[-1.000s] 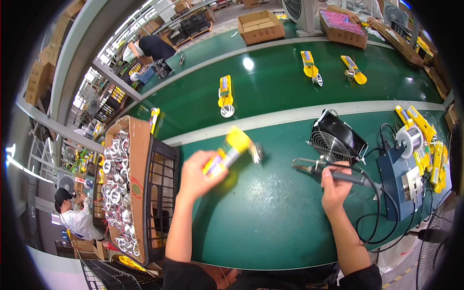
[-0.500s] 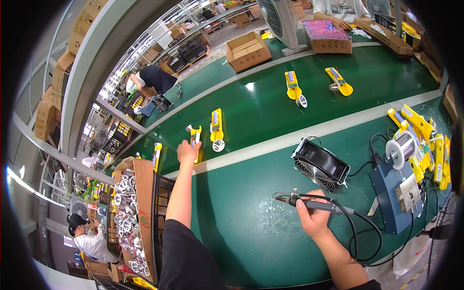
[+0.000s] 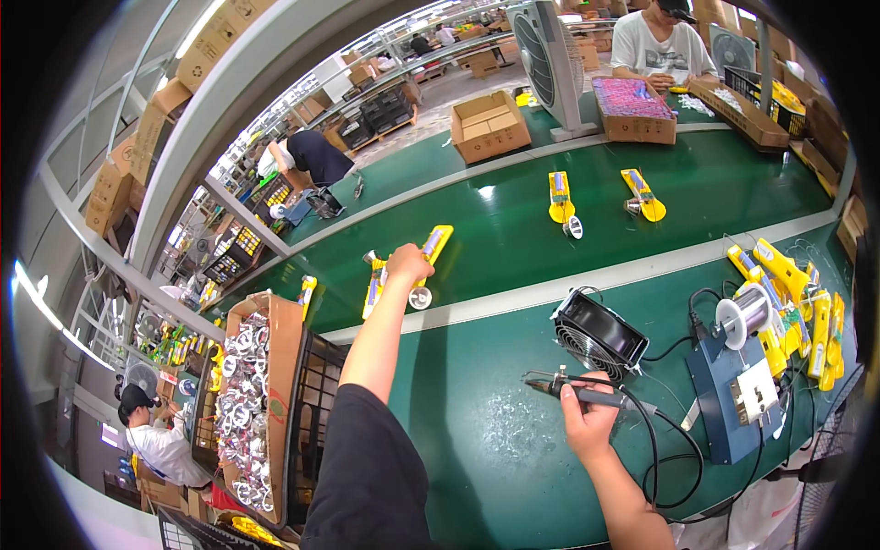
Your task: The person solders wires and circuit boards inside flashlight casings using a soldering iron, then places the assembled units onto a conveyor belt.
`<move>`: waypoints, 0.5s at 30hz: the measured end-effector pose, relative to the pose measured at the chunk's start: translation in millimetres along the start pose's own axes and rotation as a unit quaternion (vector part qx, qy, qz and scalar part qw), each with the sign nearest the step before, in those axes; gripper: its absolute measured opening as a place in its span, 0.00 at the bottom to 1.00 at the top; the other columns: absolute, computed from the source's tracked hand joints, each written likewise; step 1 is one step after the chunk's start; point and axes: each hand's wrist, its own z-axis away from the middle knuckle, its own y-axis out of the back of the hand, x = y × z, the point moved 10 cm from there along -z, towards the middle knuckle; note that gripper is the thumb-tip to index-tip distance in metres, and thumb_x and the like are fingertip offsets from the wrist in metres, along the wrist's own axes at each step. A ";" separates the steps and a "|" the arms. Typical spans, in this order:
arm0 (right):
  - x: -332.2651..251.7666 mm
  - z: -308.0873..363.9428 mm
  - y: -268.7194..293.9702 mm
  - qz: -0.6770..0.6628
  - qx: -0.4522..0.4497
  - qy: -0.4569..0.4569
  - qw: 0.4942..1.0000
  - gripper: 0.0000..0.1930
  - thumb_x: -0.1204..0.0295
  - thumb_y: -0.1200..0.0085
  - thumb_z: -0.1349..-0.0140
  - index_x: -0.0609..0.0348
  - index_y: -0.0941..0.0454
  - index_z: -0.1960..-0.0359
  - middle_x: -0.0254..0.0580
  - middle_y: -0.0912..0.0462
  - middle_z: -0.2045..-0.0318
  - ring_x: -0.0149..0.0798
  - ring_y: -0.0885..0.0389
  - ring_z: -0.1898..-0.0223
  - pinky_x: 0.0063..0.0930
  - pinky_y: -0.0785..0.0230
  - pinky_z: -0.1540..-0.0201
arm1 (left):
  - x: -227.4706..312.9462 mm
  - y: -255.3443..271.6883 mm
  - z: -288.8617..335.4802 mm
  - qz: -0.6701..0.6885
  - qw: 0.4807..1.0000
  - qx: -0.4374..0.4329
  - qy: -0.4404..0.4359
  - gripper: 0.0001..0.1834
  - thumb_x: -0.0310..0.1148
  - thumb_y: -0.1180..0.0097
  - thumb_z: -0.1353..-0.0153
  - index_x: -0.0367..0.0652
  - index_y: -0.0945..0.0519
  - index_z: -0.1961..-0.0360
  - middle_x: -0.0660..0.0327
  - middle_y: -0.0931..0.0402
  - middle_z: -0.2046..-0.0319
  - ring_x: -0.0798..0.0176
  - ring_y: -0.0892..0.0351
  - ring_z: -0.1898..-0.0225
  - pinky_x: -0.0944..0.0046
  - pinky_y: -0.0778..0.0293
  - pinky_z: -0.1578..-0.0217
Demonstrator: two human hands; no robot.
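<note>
My left hand (image 3: 410, 264) reaches over the green belt and is closed on a yellow flashlight housing (image 3: 442, 240), which lies tilted under my fingers. A round silver reflector (image 3: 420, 298) shows just below the hand. Close on its left lies another yellow flashlight housing (image 3: 373, 290), partly behind my wrist. My right hand (image 3: 591, 417) grips a soldering iron (image 3: 587, 394) by its dark handle, tip pointing left above the worn patch of the green bench (image 3: 486, 486). A black fan (image 3: 600, 330) stands just beyond the iron.
More flashlight housings (image 3: 561, 197) lie along the belt (image 3: 504, 243). At right are a blue soldering station (image 3: 729, 394), a solder spool (image 3: 742, 316) and piled yellow housings (image 3: 825, 339). A carton of reflectors (image 3: 286, 367) stands left. Across the belt a co-worker (image 3: 665, 50) handles parts.
My left hand has gone from the left housing to the one on its right, which now slants up to the right. My right hand still holds the iron. The view has shifted slightly.
</note>
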 end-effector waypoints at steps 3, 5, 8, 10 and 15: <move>-3.7 -1.6 7.5 -0.001 0.026 0.005 1.000 0.05 0.78 0.48 0.51 0.64 0.32 0.76 0.28 0.32 0.81 0.15 0.41 0.84 0.10 0.50 0.84 | 12.4 21.9 43.2 0.007 0.995 0.056 -0.078 0.26 0.32 0.38 0.68 0.41 0.29 0.62 0.52 0.25 0.67 0.51 0.25 0.63 0.59 0.29 0.62; -8.1 -2.8 13.9 0.049 0.065 0.026 0.996 0.04 0.79 0.48 0.51 0.64 0.31 0.77 0.29 0.32 0.80 0.15 0.41 0.84 0.10 0.51 0.84 | 10.6 30.9 78.9 0.042 0.979 0.105 -0.171 0.23 0.24 0.43 0.67 0.39 0.30 0.63 0.50 0.27 0.70 0.49 0.27 0.65 0.57 0.30 0.64; -14.4 -5.5 20.4 0.057 0.086 0.046 0.994 0.04 0.78 0.49 0.51 0.63 0.31 0.77 0.28 0.32 0.81 0.16 0.41 0.84 0.10 0.52 0.84 | 25.1 22.9 133.3 0.095 0.937 0.078 -0.328 0.20 0.19 0.47 0.67 0.40 0.29 0.66 0.53 0.29 0.70 0.51 0.30 0.63 0.58 0.32 0.63; -11.8 -6.3 24.0 0.079 0.085 0.062 0.991 0.04 0.77 0.49 0.50 0.63 0.31 0.75 0.28 0.32 0.81 0.16 0.42 0.84 0.10 0.52 0.83 | 42.3 12.4 180.7 0.105 0.884 0.063 -0.451 0.19 0.18 0.48 0.67 0.41 0.29 0.67 0.56 0.30 0.70 0.52 0.31 0.63 0.59 0.33 0.64; -10.3 -6.8 18.3 0.021 0.070 0.066 0.995 0.04 0.76 0.49 0.49 0.63 0.31 0.76 0.28 0.31 0.81 0.17 0.40 0.83 0.11 0.50 0.82 | 82.0 -20.4 290.4 0.086 0.795 -0.066 -0.597 0.17 0.18 0.48 0.62 0.42 0.31 0.67 0.56 0.33 0.64 0.52 0.34 0.57 0.59 0.33 0.60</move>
